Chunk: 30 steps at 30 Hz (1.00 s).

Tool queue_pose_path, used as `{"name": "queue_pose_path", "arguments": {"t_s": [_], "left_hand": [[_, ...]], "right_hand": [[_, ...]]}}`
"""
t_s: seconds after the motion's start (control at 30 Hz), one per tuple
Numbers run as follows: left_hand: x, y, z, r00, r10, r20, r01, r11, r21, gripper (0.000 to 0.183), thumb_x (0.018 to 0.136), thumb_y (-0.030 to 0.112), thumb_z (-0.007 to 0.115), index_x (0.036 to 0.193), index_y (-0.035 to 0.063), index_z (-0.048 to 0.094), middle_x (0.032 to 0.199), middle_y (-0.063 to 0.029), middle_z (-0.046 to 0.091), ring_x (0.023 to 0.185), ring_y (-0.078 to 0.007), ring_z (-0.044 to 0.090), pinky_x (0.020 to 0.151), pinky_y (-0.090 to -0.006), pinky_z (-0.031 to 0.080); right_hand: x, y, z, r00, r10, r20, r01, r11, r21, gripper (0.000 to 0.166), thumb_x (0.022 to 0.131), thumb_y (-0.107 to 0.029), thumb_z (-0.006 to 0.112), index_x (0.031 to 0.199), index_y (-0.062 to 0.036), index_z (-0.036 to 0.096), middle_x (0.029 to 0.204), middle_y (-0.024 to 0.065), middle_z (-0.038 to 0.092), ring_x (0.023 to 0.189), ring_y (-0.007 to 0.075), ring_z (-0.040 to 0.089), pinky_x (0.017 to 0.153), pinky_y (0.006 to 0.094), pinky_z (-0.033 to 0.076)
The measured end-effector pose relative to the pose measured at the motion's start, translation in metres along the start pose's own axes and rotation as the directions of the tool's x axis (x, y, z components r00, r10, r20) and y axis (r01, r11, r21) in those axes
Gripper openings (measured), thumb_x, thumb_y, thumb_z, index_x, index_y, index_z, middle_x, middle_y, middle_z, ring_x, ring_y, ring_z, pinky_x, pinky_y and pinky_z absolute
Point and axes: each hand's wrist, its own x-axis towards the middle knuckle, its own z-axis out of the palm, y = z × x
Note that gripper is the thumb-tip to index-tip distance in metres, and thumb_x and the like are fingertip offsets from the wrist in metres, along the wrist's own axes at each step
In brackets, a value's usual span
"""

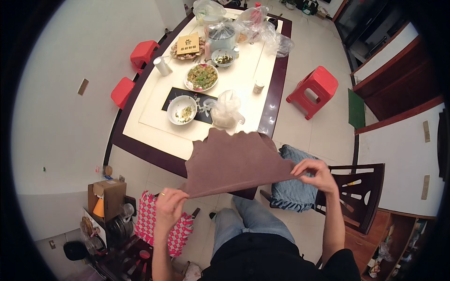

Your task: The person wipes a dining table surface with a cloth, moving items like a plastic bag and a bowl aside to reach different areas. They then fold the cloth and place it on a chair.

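Observation:
A brown cloth with a wavy far edge is stretched between my hands, over the near end of the dining table. My left hand pinches its near left corner; my right hand pinches the right corner. Just beyond the cloth, a white bowl with food remains stands partly on a black patterned mat. Beside it sits a knotted clear plastic bag with pale contents. Farther back are a plate of green and brown food and a small white container.
Red plastic stools stand on both sides of the table. Near my right arm is a dark wooden chair with a blue cushion; a pink-and-white cushion lies on a seat at left. Plastic bags and bowls fill the far end.

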Motion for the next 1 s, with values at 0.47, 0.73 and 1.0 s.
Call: {"name": "queue_pose_path", "arguments": {"t_s": [0.47,0.73,1.0], "left_hand": [[-0.026,-0.082,0.094,0.994,-0.108,0.028,0.110,0.992,-0.065,0.006,0.084,0.006,0.070,0.089,0.0050,0.069,0.087,-0.0108,0.066,0.086,-0.0307,0.061,0.076,-0.0412,0.046],[0.060,-0.115,0.141,0.941,-0.232,-0.246,0.256,0.964,0.071,0.032,0.086,0.004,0.067,0.117,0.0036,0.063,0.113,-0.0151,0.061,0.106,-0.0340,0.056,0.094,-0.0430,0.046],[-0.028,-0.095,0.196,0.808,-0.505,-0.304,0.522,0.852,-0.027,0.060,0.080,0.000,0.074,0.136,0.0083,0.054,0.125,-0.0160,0.049,0.110,-0.0315,0.054,0.097,-0.0424,0.048]], "right_hand": [[0.004,0.167,0.042,0.962,0.259,-0.092,-0.234,0.947,0.221,0.010,0.086,0.002,0.067,0.095,0.0008,0.069,0.083,0.0040,0.071,0.078,0.0114,0.068,0.076,0.0262,0.054],[0.097,0.223,0.044,0.761,0.345,-0.550,-0.303,0.938,0.169,0.053,0.086,-0.021,0.077,0.130,0.0008,0.057,0.120,0.0126,0.064,0.103,0.0189,0.063,0.083,0.0308,0.053],[0.061,0.233,0.102,0.683,0.705,-0.192,-0.488,0.636,0.597,0.045,0.084,-0.027,0.081,0.111,0.0032,0.062,0.105,0.0106,0.064,0.101,0.0165,0.065,0.065,0.0364,0.059]]}}
